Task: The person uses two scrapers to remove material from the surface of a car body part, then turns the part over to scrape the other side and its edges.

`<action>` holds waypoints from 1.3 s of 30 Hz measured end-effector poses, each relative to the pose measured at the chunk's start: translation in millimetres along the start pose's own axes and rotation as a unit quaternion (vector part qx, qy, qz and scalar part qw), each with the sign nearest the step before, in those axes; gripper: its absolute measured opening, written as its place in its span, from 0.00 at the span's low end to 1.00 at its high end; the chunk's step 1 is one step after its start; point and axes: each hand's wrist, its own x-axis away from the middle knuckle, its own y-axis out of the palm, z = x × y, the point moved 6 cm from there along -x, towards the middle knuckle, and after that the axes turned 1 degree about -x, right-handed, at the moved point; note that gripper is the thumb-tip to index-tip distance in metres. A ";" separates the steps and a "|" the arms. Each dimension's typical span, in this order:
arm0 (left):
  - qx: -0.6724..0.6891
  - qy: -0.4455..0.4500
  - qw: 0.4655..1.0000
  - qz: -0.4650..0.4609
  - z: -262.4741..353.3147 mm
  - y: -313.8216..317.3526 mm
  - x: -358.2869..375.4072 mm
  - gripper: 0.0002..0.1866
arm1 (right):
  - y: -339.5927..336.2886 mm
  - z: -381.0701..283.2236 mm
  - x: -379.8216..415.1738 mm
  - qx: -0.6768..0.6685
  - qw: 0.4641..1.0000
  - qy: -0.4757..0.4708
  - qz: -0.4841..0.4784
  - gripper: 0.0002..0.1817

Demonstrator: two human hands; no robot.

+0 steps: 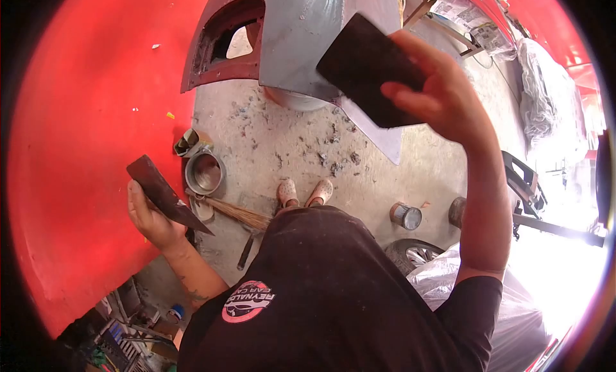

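"Black rectangular flat sheet [366,67], material uncertain: where exactly?"

"Raised in the right hand [446,93], overlapping in view the grey curved car-body panel [301,38]. Touching or apart: hard to judge."

"And the fingers?"

"Closed on the sheet's right side, between a thumb [414,102] laid over the near face and fingers curled behind, partly hidden. In the left hand [151,221], gripped along the lower side: dark brown tapered flat sheet [160,189], pointed at 1 end, in front of the glossy red painted surface [90,115]."

"Likely handling?"

"Probably light and fairly stiff, perhaps bendable at the corners; matt, so unlikely to slip, and hardly fragile. Best taken by 1 edge, leaving the broad face free."

"Any lettering?"

"On the 2 sheets, none legible. On the black cloth T-shirt [321,295], inside a round pink-and-black badge [248,301]: 'REYNALD' and 'CAR CA', unreadable beyond that. At upper right, grey newsprint-like sheets [468,16], too small to read."
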 end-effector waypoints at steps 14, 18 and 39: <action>-0.016 0.008 0.999 -0.038 2.5 11.6 6.8 0.10 | 0.1 10.0 19.2 -0.024 0.999 0.040 -0.026 0.22; -0.033 0.012 0.999 -0.041 5.6 23.7 12.9 0.12 | -6.6 16.8 20.0 -0.151 0.986 0.022 0.072 0.20; -0.030 0.003 0.999 -0.015 9.9 28.5 15.5 0.14 | -4.4 4.6 13.4 0.007 0.995 -0.072 0.070 0.21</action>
